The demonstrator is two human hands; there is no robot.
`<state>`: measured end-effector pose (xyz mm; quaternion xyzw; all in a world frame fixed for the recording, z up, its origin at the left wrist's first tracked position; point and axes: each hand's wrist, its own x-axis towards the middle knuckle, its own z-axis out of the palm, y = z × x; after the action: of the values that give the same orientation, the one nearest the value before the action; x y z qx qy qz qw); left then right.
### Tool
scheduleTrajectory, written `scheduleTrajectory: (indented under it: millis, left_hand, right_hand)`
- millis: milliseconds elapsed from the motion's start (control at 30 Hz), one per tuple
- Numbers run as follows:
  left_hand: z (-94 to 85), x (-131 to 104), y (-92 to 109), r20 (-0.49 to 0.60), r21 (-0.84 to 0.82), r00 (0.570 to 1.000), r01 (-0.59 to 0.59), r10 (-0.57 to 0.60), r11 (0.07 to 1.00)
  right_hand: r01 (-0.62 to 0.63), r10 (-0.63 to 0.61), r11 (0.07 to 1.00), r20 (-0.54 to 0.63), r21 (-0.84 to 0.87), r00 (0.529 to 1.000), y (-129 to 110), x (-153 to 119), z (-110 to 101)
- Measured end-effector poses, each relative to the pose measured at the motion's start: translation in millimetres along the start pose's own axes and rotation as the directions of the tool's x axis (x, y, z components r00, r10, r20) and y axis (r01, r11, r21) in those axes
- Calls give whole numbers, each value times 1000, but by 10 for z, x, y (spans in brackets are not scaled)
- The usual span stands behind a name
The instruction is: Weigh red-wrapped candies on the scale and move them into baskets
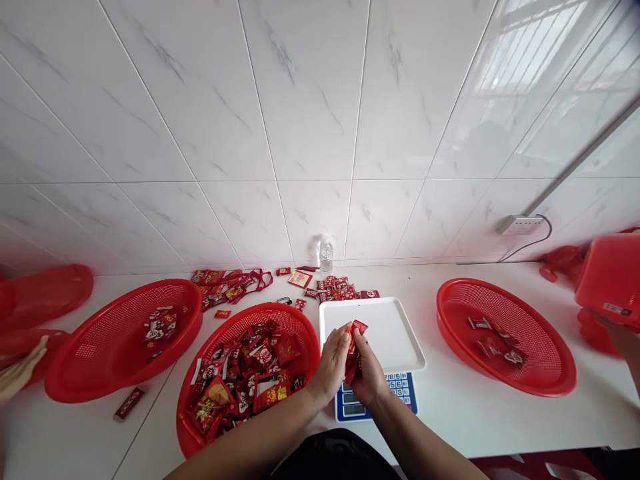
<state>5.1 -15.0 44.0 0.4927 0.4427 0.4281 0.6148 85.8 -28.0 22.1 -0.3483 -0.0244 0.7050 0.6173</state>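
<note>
"What surface are you working over?"

"A white table point(440, 413), set against a wall point(320, 133) of pale, grey-veined tiles. Window light shines on the tiles at upper right, and a socket strip point(521, 225) with a cable sits low on that side."

"And your grip?"

"My left grip point(331, 363) and right grip point(371, 375) are closed together around some red packets point(353, 365), over the near part of the scale's white tray point(393, 333). Its blue keypad point(411, 392) shows just below."

"How close are the edges?"

"The table's near edge runs close to my body. By my left forearm is a heaped red basket point(316, 337); farther left, a second basket point(90, 357) holds fewer packets. At the back, loose packets point(340, 291) and a clear bottle point(326, 257) line the wall side."

"Where is there room to move?"

"To my right, a broad white stretch of table lies between the scale and the right-hand basket point(467, 303). Beyond the outer baskets, other people's hands reach in: one at far left point(25, 373), one at far right point(617, 340)."
</note>
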Motion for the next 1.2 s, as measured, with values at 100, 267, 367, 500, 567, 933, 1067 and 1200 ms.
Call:
scheduleTrajectory:
  millis: [100,267,367,500,567,933,1067,1200]
  left_hand:
    - [1,-9,77,46,-126,996,79,-74,989]
    - [-47,37,78,-23,-269,984,164,-177,949]
    - [-122,106,44,-93,-337,968,191,-235,922]
    - [-177,112,-33,-141,-285,961,190,-238,940]
    - [-159,64,-110,-81,-222,976,179,-202,958]
    - [38,-172,-441,89,-240,983,175,-158,955]
    - [118,-259,-417,84,-193,980,196,-183,961]
    - [135,-307,-424,-11,-82,983,179,-181,980]
  right_hand:
    - [14,-14,1000,5,-7,1000,5,11,5]
    - [-46,44,998,-59,-32,997,-87,6,-4]
    - [-119,115,992,-100,-33,988,-182,-14,-39]
    - [-209,209,978,6,-6,978,-262,-76,-74]
    - [-220,221,975,34,-7,975,-270,-108,-83]
    - [-279,277,959,-43,-58,960,-260,-124,-329]
    - [-331,332,940,-8,-82,943,-344,-158,-419]
    - [-399,404,910,24,-117,914,-439,-217,-535]
